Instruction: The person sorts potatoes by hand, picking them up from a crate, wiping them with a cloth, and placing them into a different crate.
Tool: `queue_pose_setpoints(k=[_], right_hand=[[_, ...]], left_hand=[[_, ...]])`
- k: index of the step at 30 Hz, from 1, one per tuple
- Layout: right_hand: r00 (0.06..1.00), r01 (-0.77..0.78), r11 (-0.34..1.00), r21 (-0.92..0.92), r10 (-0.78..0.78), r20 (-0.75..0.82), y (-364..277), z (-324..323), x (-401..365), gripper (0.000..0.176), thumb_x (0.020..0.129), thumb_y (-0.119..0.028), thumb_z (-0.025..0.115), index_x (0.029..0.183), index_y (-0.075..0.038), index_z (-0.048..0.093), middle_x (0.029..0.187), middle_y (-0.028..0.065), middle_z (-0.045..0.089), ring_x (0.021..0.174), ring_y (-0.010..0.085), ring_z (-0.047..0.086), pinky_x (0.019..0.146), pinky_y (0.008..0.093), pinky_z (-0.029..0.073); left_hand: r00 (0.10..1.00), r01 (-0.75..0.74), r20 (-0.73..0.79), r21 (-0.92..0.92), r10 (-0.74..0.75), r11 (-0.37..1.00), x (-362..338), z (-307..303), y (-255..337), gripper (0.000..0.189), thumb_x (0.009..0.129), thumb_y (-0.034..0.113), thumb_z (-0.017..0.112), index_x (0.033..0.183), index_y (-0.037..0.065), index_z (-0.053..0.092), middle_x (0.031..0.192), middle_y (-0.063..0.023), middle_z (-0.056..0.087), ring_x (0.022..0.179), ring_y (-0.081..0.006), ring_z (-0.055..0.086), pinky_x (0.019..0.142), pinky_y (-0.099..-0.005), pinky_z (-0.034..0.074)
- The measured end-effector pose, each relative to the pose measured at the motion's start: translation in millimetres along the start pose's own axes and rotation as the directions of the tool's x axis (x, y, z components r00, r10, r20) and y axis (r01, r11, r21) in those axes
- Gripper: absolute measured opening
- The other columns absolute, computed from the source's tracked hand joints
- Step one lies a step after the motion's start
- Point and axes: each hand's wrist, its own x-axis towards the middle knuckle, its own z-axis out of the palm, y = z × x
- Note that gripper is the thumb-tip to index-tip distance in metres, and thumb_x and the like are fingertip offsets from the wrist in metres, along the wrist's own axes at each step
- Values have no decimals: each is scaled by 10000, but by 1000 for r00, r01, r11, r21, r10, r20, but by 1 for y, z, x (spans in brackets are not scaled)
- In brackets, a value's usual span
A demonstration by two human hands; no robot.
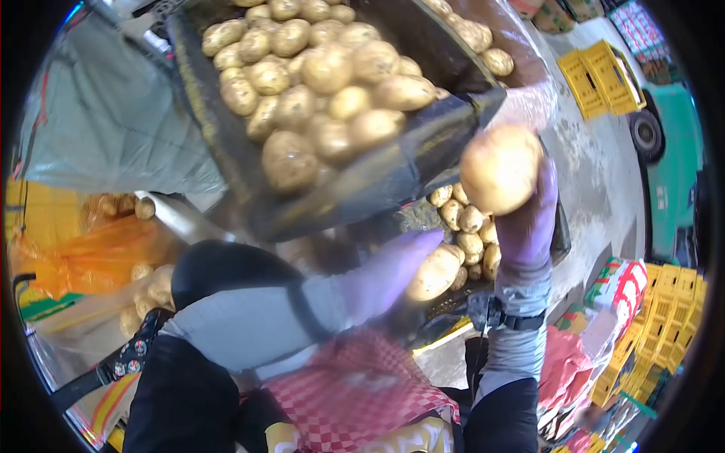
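In a purple glove, my right hand [540,200] is closed around a large pale potato [498,167], raised beside the corner of a dark, lined crate [347,189]. Many potatoes [293,36] are piled in that crate. My left hand [385,272], also gloved and slightly blurred, is lower and nearer to me. Its fingers are round another potato [434,274], above a lower container. More potatoes [470,220] lie in this container, partly covered by both hands and the crate.
Behind the crate, a plastic-lined container holds potatoes [497,62]. To the left are an orange plastic bag [113,253] and loose potatoes [145,303]. A yellow crate [600,79] and a green vehicle [672,170] stand to the right. Yellow crates [668,306] are stacked at lower right.
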Motion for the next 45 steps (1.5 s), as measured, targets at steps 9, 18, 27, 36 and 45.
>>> queue_pose_setpoints(k=[9, 18, 27, 36, 45], right_hand=[[762, -72, 892, -446, 337, 553, -54, 90, 78, 460, 965, -80, 562, 1403, -21, 433, 1365, 112, 504, 1098, 182, 590, 967, 307, 478], [852, -115, 717, -688, 427, 303, -61, 76, 23, 740, 753, -221, 806, 1374, 3, 472, 1341, 189, 555, 1246, 259, 543, 1046, 353, 427], [901, 318, 559, -766, 73, 427, 14, 76, 147, 506, 816, -106, 711, 1294, -38, 559, 1272, 194, 590, 1174, 305, 581, 1001, 359, 451], [538, 28, 407, -913, 763, 357, 34, 86, 182, 239, 801, -188, 777, 969, -57, 668, 905, 103, 702, 827, 204, 673, 750, 326, 516], [376, 627, 363, -690, 634, 676, 19, 155, 137, 399, 845, -347, 703, 1191, -157, 642, 1089, 158, 677, 1033, 338, 640, 908, 411, 497]], left_hand=[[971, -192, -155, -61, 181, 979, -38, 16, 49, 356, 1029, 320, 484, 1230, 45, 585, 1127, -72, 632, 1016, -139, 595, 900, -293, 479], [957, -216, 103, -376, 272, 901, -44, 13, 73, 502, 1059, 399, 363, 1431, 62, 380, 1334, -61, 501, 1211, -185, 482, 1050, -352, 400], [992, -124, -23, -25, 123, 992, -31, 11, 33, 662, 1007, 489, 432, 1500, 68, 299, 1479, -124, 423, 1255, -256, 491, 1045, -388, 389], [989, -148, 10, 37, 147, 988, 1, 6, -15, 598, 1007, 478, 470, 1410, 37, 441, 1331, -90, 537, 1192, -193, 495, 1044, -335, 370], [999, -51, 23, 118, 49, 992, -21, 11, 5, 551, 1005, 466, 462, 1353, 41, 497, 1189, -63, 584, 1078, -172, 509, 984, -322, 376]])
